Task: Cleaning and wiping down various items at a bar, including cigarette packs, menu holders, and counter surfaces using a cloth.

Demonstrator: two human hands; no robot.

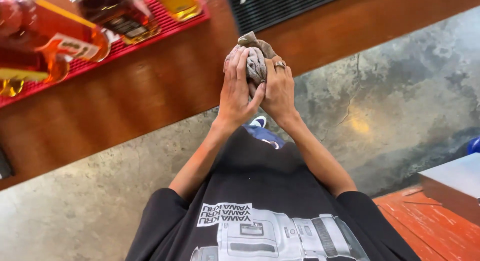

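A crumpled grey-brown cloth (256, 55) is bunched up between both my hands, just in front of the edge of a wooden counter (150, 86). My left hand (237, 88) wraps its fingers over the cloth's left side. On the cloth's right side my right hand (279, 88), with a ring on one finger, presses against it. Both hands are held together in front of my body, above the concrete floor. What the cloth may enclose is hidden.
A red rubber mat (150, 33) on the counter carries several bottles of amber liquid (55, 46). A black ribbed mat (280, 6) lies further right on the counter. A grey-topped box (455, 183) and red boards (430, 231) sit at lower right. My shoe (259, 122) shows below.
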